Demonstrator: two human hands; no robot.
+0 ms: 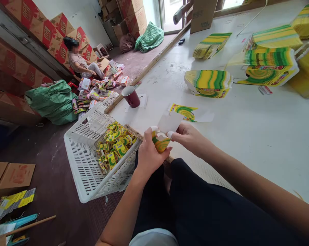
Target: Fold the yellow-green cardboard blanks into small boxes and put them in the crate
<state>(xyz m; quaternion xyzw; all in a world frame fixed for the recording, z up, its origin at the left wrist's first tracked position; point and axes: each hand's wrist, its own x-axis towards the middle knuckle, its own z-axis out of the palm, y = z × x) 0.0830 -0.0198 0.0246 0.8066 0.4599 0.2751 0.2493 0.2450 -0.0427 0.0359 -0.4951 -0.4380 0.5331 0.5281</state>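
Mug point(131, 97) shares the bench point(246, 136) with yellow-green carton stacks point(209, 82), their lettering too blurred to read. A white crate point(76, 177) beside it holds small yellow boxes point(120, 149). At the bench edge, the left hand point(149, 153) grips a small carton point(161, 145); the right hand point(186, 135) pinches its white flap point(170, 122).

I see the person's left hand point(149, 153) around a small yellow-and-green carton point(162, 143), while the right hand point(190, 137) holds the white panel point(170, 121) which rises above it. Both thumbs wear white covers. On the worktop point(259, 147), one flat carton point(183, 110) lies just beyond the hands, and farther away there are stacks of similar ones point(211, 80). A dark red mug point(132, 99) stands near the edge. Beside the worktop, a white crate point(74, 163) contains many small cartons point(119, 147). Across the room, another person point(81, 63) sits next to a colourful pile of boxes point(99, 89).
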